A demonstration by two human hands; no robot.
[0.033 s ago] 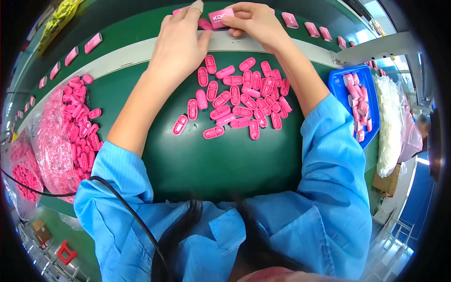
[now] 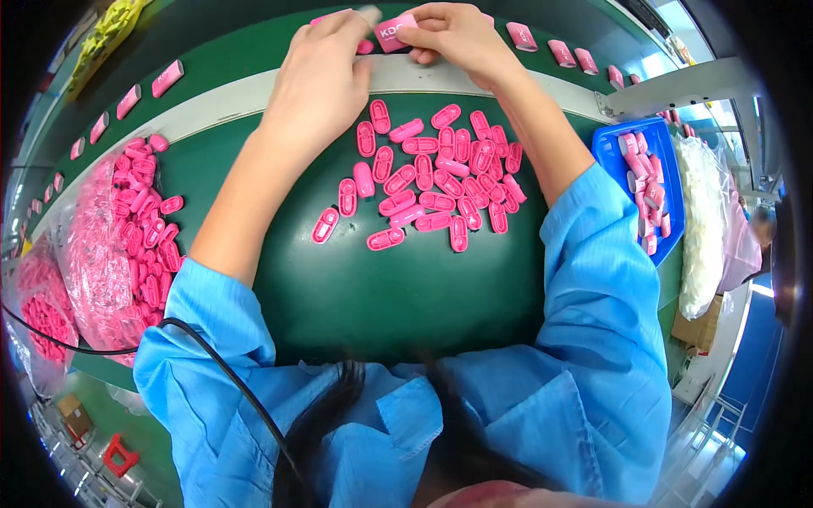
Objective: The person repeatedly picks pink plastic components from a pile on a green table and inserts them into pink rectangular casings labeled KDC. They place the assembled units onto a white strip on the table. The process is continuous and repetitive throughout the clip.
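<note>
At the far edge of the table, my right hand (image 2: 461, 35) pinches a small pink packet with white print (image 2: 396, 32) between thumb and fingers. My left hand (image 2: 322, 72) is beside it, over the pale rail, with blurred fingertips. A rounded pink piece (image 2: 365, 46) shows between the left thumb and fingers, but whether they grip it is hidden. More pink shows behind the left fingers. Nearer to me, several oval pink plastic shells (image 2: 436, 201) lie loose on the green table (image 2: 406, 296), many with their hollow side up.
Beyond the pale rail (image 2: 224, 106), spaced pink packets (image 2: 168, 78) line a green strip. Clear bags of pink shells (image 2: 93, 254) lie at left. A blue tray (image 2: 669, 220) of pink-and-white packets stands at right, beside a white bag (image 2: 701, 229). A black cable (image 2: 224, 360) crosses my left sleeve.
My left hand has shifted slightly left, its fingertips now blurred. The rounded pink piece is farther from the packet, which has moved slightly in my right hand.
</note>
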